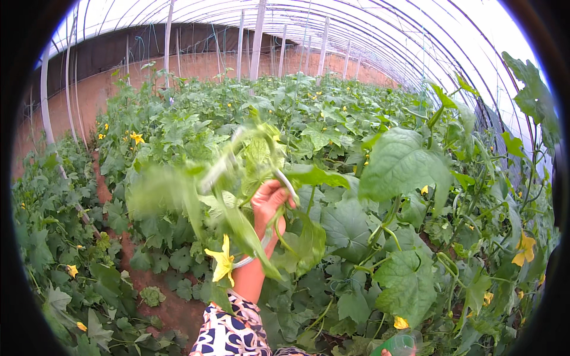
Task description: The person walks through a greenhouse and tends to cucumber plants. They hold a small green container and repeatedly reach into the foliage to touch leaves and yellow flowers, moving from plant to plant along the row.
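My left hand (pixel 267 207) is raised at the middle, its fingers closed on a leafy vine of a gourd-family plant. A pale, slender curved piece (pixel 287 183), a stem or young fruit, runs by the fingertips. Leaves of this vine (pixel 164 189) are blurred. A yellow flower (pixel 222 261) at the end of a pale slender stalk or young fruit hangs beside my wrist. At the bottom edge, only fingertips of my right hand (pixel 386 352) show, against a clear plastic container (pixel 403 342) with green in it. The rest of that hand is cut off.
Dense vines with broad leaves (pixel 407 285) and yellow flowers (pixel 524 249) crowd the right. A bare soil path (pixel 133 258) runs at left. Upright posts (pixel 257 42), hanging strings and curved roof ribs (pixel 401 33) stand beyond, before an earthen wall (pixel 200 58).
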Demonstrator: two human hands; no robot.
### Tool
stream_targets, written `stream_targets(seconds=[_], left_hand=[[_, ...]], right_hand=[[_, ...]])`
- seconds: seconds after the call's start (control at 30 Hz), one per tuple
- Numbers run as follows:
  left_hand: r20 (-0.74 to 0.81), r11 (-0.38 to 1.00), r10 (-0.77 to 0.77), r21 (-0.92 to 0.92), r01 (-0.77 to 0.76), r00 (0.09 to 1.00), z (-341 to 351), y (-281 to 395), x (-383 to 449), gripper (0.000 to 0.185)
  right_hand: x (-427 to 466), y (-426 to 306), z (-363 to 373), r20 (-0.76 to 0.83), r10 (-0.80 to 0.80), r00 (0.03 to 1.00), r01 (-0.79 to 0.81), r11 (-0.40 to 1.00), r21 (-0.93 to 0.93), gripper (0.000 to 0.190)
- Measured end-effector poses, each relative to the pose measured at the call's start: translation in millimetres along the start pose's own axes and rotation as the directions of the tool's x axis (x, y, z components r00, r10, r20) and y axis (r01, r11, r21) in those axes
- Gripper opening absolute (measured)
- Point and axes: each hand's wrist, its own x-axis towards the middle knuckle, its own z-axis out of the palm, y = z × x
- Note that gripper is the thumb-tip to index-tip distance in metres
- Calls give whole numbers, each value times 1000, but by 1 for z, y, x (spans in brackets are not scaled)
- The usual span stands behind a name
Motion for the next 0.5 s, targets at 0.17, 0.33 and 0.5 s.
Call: stream_targets(seconds=[0.17, 0.33, 0.5], left_hand=[[-253, 997, 45, 66, -30, 967, 5, 4, 26, 10], [-276, 995, 85, 69, -68, 957, -5, 17, 36, 13], [-197, 969, 199, 184, -163, 960, -22, 37, 16, 13]], right_hand=[[3, -5, 1, 49, -63, 997, 61, 998, 32, 67], [2, 3, 2, 48, -14, 999, 12, 999, 39, 66], [2, 4, 0, 52, 22, 998, -25, 998, 61, 65]])
